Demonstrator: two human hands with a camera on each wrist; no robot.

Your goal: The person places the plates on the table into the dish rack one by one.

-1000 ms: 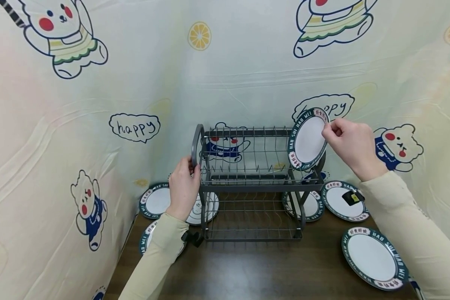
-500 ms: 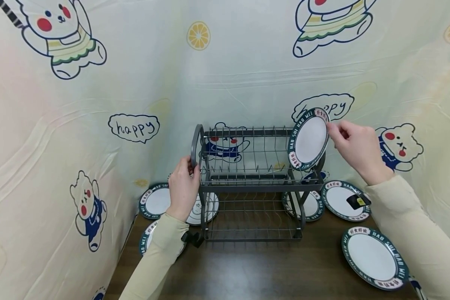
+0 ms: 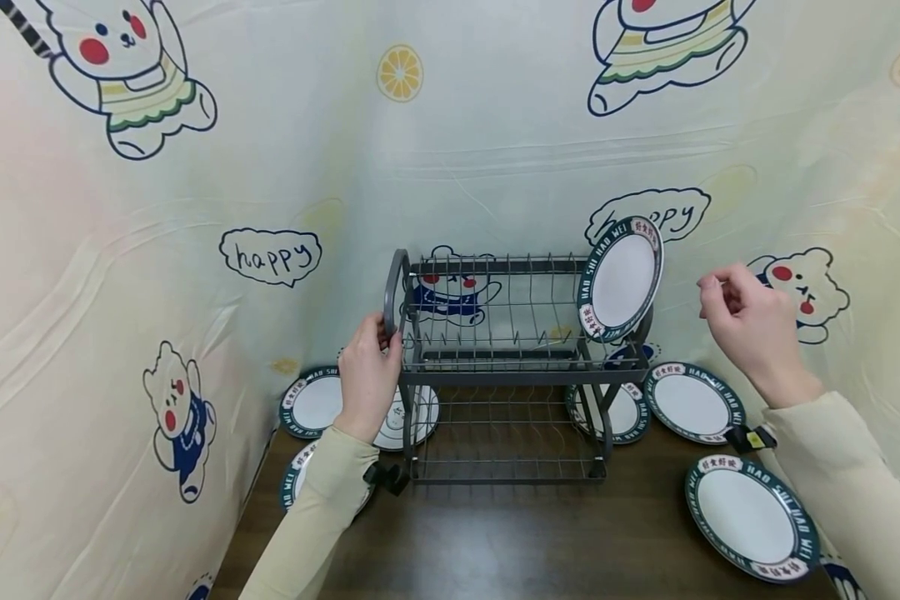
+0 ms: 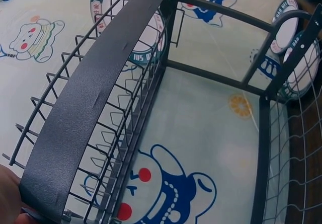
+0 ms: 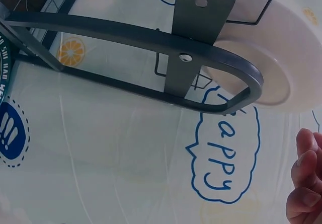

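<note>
Simply a smooth, round plate [image 3: 621, 279] on edge in a wire rack [image 3: 495, 377].

Green-rimmed plate [image 3: 621, 279] on edge in rack [image 3: 495, 377]

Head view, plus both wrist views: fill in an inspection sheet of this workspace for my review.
Surface: dark brown table, light reflecting off its front part.
Job's things: two-tier dish rack; one upright plate, slightly tilted, at the upper tier's right end; six more plates around the rack, three each side, some partly hidden.
Clutter: nothing seen.
Hands: left hand grips the rack's left side frame; right hand, fingers curled, holds nothing, apart from the plate.
Cables: nothing seen.
Surroundings: pale cloth printed with cartoon figures, orange slices and "happy".
</note>
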